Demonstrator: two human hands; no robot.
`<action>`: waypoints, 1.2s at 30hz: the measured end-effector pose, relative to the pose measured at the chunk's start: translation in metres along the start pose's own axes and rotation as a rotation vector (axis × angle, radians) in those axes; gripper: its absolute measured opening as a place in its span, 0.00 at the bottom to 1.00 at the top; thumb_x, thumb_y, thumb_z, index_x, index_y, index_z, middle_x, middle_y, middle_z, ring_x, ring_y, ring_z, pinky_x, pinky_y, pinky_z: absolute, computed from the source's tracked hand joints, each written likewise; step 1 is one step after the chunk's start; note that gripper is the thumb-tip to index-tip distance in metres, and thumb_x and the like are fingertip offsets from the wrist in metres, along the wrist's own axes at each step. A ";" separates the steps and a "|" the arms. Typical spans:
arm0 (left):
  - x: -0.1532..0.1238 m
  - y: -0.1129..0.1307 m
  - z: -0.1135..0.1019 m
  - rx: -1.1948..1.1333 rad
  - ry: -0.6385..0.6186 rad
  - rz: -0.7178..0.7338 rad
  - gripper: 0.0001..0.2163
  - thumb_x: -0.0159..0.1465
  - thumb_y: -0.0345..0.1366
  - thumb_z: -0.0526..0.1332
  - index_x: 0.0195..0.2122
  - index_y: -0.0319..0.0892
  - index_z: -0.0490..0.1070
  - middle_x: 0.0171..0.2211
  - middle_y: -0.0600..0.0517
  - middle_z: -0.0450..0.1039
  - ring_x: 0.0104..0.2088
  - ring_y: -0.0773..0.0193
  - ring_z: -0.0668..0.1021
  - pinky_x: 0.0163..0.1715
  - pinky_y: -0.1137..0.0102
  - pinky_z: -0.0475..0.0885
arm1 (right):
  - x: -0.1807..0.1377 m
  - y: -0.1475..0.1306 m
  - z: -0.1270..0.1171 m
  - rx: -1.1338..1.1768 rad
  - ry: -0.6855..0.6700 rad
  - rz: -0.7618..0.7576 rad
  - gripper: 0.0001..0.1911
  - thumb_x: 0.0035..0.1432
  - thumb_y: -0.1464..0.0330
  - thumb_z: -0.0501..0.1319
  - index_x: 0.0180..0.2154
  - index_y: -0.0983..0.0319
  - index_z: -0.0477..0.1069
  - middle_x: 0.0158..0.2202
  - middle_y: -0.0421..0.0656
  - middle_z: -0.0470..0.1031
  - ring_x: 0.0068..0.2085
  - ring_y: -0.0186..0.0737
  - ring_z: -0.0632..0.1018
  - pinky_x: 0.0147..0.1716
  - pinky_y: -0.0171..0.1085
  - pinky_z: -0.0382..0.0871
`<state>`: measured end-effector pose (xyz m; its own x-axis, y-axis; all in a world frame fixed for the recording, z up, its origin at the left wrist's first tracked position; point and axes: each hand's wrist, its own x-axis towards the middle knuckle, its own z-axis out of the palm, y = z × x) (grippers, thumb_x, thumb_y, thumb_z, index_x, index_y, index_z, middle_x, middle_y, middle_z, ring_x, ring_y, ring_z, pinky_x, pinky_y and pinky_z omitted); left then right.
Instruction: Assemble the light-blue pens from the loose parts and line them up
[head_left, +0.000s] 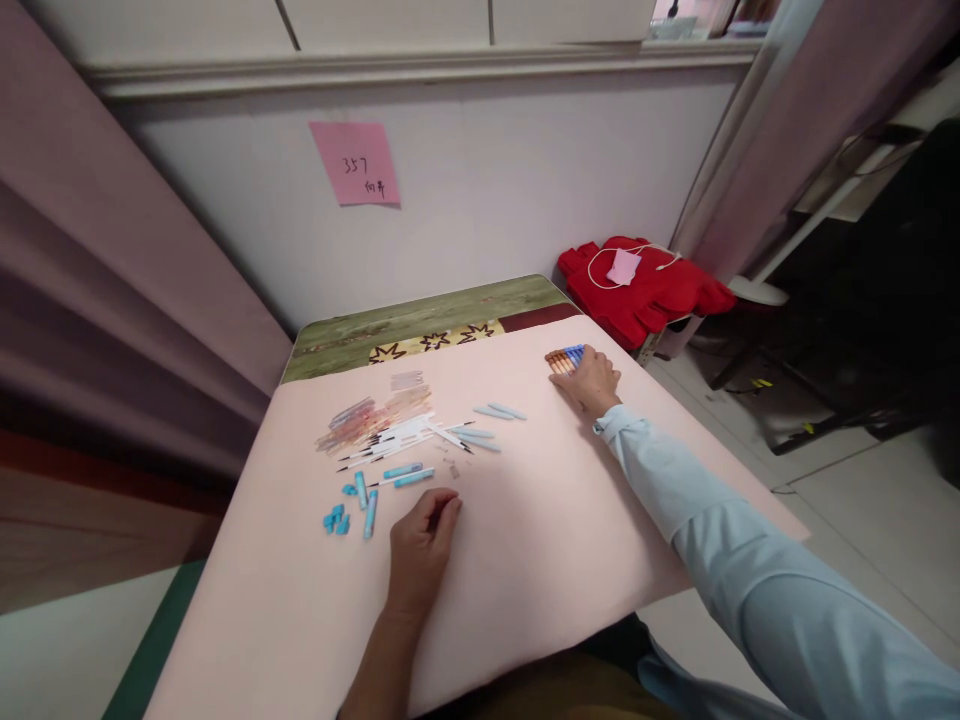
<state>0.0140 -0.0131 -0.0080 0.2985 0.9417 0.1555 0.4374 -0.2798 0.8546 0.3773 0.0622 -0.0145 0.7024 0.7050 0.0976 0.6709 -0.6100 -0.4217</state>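
Observation:
At the table's far right, my right hand (596, 382) curls its fingers and thumb around a row of crayons (562, 360) in browns, oranges and blues, lying side by side. My left hand (424, 540) rests near the middle of the table, its fingers bent in and thumb against the index finger; whatever it may hold is hidden. Just left of it lie turquoise sticks with pale wrappers (370, 514) and small turquoise blocks (337, 519). Beyond are white pens with dark tips (405, 432), pale blue sticks (476, 440) and a heap of brown and reddish thin sticks (352, 425).
A pale pink cover (510, 560) lies over the table, whose green wood-patterned end (420, 305) shows at the wall. Greyish sticks (407, 380) lie farther back. Red cloth (637, 290) with a white cord sits beyond the right corner. A pink note (356, 165) hangs on the wall.

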 end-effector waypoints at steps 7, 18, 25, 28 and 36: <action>0.000 0.003 0.001 -0.002 0.002 -0.010 0.09 0.64 0.43 0.61 0.36 0.43 0.74 0.30 0.54 0.76 0.31 0.65 0.77 0.34 0.73 0.72 | -0.001 -0.005 -0.003 0.023 -0.021 0.031 0.48 0.46 0.48 0.66 0.61 0.62 0.53 0.57 0.57 0.65 0.57 0.61 0.66 0.55 0.54 0.55; 0.001 0.003 0.000 -0.015 -0.008 -0.009 0.08 0.64 0.42 0.61 0.36 0.43 0.74 0.29 0.54 0.76 0.31 0.64 0.77 0.34 0.73 0.72 | -0.002 0.009 -0.013 0.048 -0.021 0.054 0.49 0.44 0.43 0.65 0.60 0.62 0.57 0.58 0.58 0.65 0.59 0.61 0.66 0.54 0.55 0.58; 0.002 0.005 0.000 -0.009 -0.013 -0.003 0.09 0.64 0.43 0.61 0.36 0.43 0.74 0.29 0.53 0.77 0.30 0.64 0.77 0.34 0.72 0.72 | -0.004 0.019 -0.024 0.033 -0.058 0.102 0.47 0.42 0.40 0.67 0.56 0.62 0.62 0.56 0.57 0.67 0.56 0.59 0.69 0.51 0.50 0.65; 0.002 0.004 0.000 -0.007 -0.005 -0.007 0.10 0.64 0.43 0.61 0.36 0.43 0.74 0.29 0.53 0.77 0.30 0.64 0.77 0.33 0.72 0.72 | -0.002 0.016 -0.026 0.003 -0.076 0.098 0.48 0.42 0.40 0.67 0.57 0.62 0.63 0.55 0.56 0.68 0.56 0.57 0.70 0.50 0.48 0.66; 0.002 0.000 0.000 -0.019 -0.003 -0.021 0.10 0.64 0.44 0.61 0.37 0.42 0.74 0.29 0.53 0.77 0.30 0.64 0.78 0.32 0.72 0.73 | -0.006 0.015 -0.032 -0.074 -0.128 0.051 0.40 0.47 0.40 0.64 0.52 0.62 0.70 0.52 0.55 0.69 0.53 0.56 0.72 0.47 0.47 0.67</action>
<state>0.0149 -0.0112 -0.0079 0.2920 0.9468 0.1354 0.4278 -0.2559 0.8669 0.3910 0.0371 0.0076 0.7034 0.7096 -0.0400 0.6537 -0.6681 -0.3554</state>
